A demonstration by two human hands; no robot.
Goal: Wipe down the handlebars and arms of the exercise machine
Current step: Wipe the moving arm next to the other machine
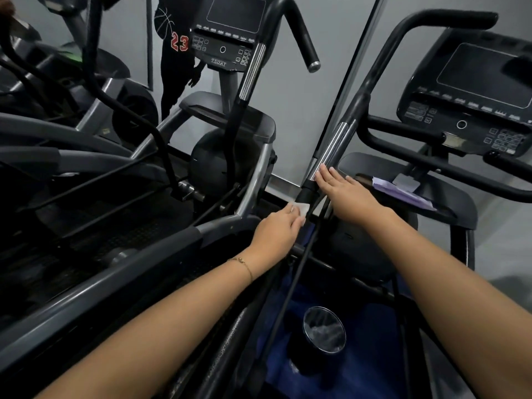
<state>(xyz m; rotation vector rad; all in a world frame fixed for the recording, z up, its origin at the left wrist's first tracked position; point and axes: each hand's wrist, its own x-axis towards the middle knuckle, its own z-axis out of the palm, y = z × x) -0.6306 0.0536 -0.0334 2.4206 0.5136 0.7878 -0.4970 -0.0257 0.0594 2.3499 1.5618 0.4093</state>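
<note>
- Left hand (277, 226): grip pinches a small white wipe (302, 208) against the machine's black-and-chrome arm (331, 151).
- Right hand (342, 188): grip released, flat fingers touching that arm's chrome section.

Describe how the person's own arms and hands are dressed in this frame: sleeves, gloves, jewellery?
Both forearms are bare, with no sleeves in view, and neither hand is gloved. The left hand has a thin gold chain bracelet at its wrist. The right hand shows no jewellery.
</note>
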